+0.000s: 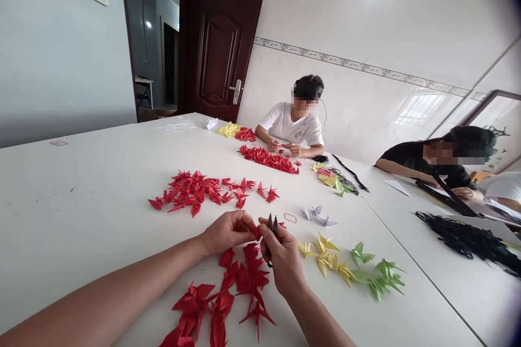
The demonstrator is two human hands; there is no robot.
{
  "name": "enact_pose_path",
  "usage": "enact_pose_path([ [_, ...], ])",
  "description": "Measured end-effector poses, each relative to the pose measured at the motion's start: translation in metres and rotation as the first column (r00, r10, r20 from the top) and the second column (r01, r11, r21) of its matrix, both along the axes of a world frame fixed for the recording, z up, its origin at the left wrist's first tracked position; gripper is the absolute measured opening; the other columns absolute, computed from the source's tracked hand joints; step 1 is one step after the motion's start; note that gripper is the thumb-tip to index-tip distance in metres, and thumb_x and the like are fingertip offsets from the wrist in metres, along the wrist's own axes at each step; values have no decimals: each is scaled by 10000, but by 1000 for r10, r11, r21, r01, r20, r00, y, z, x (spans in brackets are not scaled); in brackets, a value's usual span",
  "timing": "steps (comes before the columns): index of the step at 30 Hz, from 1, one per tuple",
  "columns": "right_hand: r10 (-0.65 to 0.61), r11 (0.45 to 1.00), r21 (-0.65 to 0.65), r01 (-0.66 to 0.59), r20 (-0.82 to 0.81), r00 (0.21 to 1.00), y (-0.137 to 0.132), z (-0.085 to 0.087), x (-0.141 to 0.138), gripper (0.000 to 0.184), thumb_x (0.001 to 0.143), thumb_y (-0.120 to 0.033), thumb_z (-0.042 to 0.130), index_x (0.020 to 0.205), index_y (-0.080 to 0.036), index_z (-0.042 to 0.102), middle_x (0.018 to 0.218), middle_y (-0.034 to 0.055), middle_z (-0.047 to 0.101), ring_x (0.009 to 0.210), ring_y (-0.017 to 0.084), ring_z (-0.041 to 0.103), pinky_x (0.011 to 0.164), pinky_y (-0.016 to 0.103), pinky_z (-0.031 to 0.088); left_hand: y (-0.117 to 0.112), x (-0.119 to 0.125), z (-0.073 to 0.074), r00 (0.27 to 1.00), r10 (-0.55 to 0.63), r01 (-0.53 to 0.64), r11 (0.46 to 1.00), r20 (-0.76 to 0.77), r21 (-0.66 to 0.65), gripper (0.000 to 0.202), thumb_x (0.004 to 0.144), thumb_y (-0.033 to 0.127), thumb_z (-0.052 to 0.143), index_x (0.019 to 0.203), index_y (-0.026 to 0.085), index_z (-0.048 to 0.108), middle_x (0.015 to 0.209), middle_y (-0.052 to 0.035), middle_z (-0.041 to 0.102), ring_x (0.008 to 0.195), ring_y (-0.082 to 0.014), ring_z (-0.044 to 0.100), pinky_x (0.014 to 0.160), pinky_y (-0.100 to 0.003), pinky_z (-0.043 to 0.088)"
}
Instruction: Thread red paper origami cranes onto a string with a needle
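My left hand (228, 232) and my right hand (283, 257) meet above the white table (81, 200), both closed. Between them they pinch the top of a chain of red folded paper cranes (240, 287) that trails down toward me. The right hand also grips a dark pointed tool (272, 224), perhaps small scissors or tweezers, sticking up past its fingers. A pile of loose red cranes (203, 191) lies just beyond my hands.
Yellow cranes (325, 257), green cranes (380, 276) and pale purple cranes (317, 214) lie to the right. Farther off, more red cranes (268, 158) in front of a seated person in white (295, 124). Another person in black (439, 165) sits right, near black cords (468, 238). A brown door (222, 49) stands open.
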State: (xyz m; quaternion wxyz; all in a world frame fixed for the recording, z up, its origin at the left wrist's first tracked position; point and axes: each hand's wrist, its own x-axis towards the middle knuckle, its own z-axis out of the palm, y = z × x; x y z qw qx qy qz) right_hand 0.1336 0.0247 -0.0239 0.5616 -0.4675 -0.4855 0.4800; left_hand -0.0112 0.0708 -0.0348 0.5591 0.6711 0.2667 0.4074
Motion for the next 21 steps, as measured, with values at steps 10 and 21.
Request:
enact_pose_path([
  [10,-186,951,304,53,430,884,-2,-2,23,332,823,-432,484,891,-169,675,787,50,583,567,120,505,505,235,426,0,-3,10,990,142,-142,990,-2,-1,198,687,267,661,820,148,574,720,2,588,662,-108,532,632,-248,422],
  [21,-133,954,293,-58,590,797,-2,-5,20,304,833,-403,484,889,-190,693,781,48,564,685,159,535,623,261,435,2,-2,12,982,189,-189,981,-18,-45,153,666,225,672,728,144,558,625,33,526,593,-79,470,586,-216,385],
])
